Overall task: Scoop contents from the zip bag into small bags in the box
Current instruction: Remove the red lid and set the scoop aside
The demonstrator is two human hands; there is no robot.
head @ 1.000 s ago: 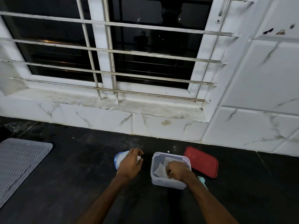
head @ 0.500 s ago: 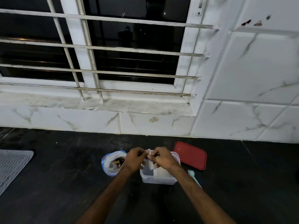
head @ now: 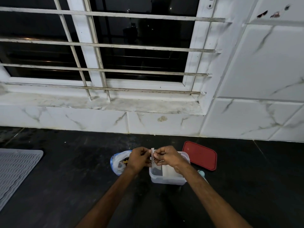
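Above dark counter [head: 65,178], left hand [head: 138,159] and right hand [head: 167,157] pinch small bag [head: 153,153] upright.

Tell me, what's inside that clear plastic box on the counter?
What look like pale small bags lie flat inside the box, with a dark gap at its left. The right hand, pinching a raised bag, hides the far part.

Likely home kitchen, dark stone counter [head: 65,178], marble-look wall tiles [head: 263,71] (barred window [head: 139,63])
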